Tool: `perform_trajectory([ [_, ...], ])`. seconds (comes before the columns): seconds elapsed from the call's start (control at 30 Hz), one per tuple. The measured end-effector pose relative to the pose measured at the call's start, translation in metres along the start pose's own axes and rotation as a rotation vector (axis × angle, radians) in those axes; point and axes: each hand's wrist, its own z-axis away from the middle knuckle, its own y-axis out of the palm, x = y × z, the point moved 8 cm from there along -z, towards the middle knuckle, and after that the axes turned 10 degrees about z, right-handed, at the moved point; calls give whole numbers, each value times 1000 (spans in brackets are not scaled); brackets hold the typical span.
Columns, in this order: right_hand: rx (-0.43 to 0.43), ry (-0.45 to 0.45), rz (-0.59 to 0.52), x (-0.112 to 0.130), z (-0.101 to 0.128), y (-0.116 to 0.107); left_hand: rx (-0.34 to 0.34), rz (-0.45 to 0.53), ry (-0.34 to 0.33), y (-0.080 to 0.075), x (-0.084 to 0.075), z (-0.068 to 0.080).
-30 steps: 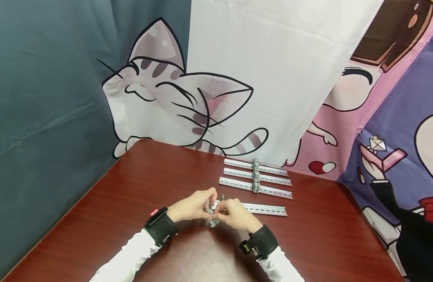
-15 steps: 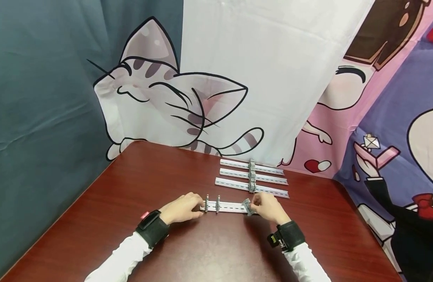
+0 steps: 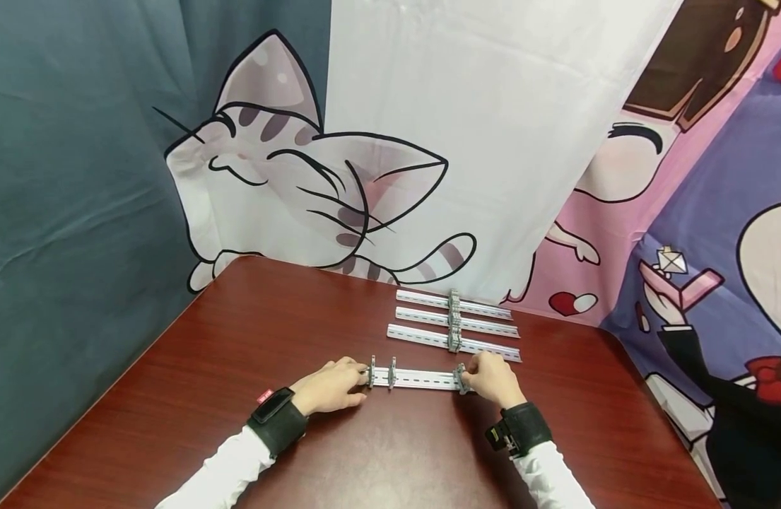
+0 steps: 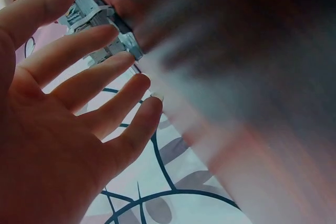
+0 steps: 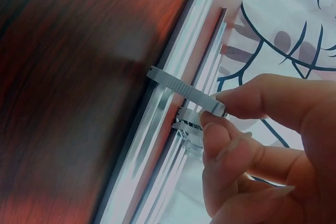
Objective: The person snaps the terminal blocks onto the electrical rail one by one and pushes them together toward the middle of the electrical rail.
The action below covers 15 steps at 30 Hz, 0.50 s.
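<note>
Near edge of the frame, head view: two white sleeves w/ black wrist bands come up from the bottom onto the dark red desk [image 3: 250,332]. At lower centre lies the near rail [image 3: 422,379], a slotted metal strip running left-right.

The left hand [image 3: 329,385] sits at the rail's left end, fingers straight and relaxed against it, next to two small grey clips [image 3: 382,372] standing on the rail. It steadies rather than clasps. The right hand [image 3: 494,378] is at the right part of the rail, thumb and forefinger pinching a third grey clip [image 3: 459,378] that sits on the strip.

Judgement on doing this step well: keep the left hand pressing the rail flat so it doesn't slide, hold the clip square across the rail, hook one lip first, then press the other side down evenly (a tilted clip will likely jam or pop off).

Farther back, upper right of the rail, three more rails [image 3: 454,320] lie parallel, each w/ a clip at mid-length. Behind is a cartoon cat curtain [image 3: 314,177].

Views differ. The right wrist cam shows the pinch close up: ribbed clip [image 5: 186,90] bridging the rail [image 5: 157,145] edge, which the head view leaves too small to read. The left wrist cam shows the left hand [image 4: 63,124] w/ fingers spread and straight by the clips [image 4: 100,30]; the rest is blurred.
</note>
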Motion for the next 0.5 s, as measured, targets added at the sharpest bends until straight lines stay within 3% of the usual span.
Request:
perform_trajectory([
  [0.27,-68,15,1,5,1,-7,15,-28,3,2,0,1],
  [0.5,-102,-50,-6,12,-3,-7,26,-11,-21,2,0,2],
])
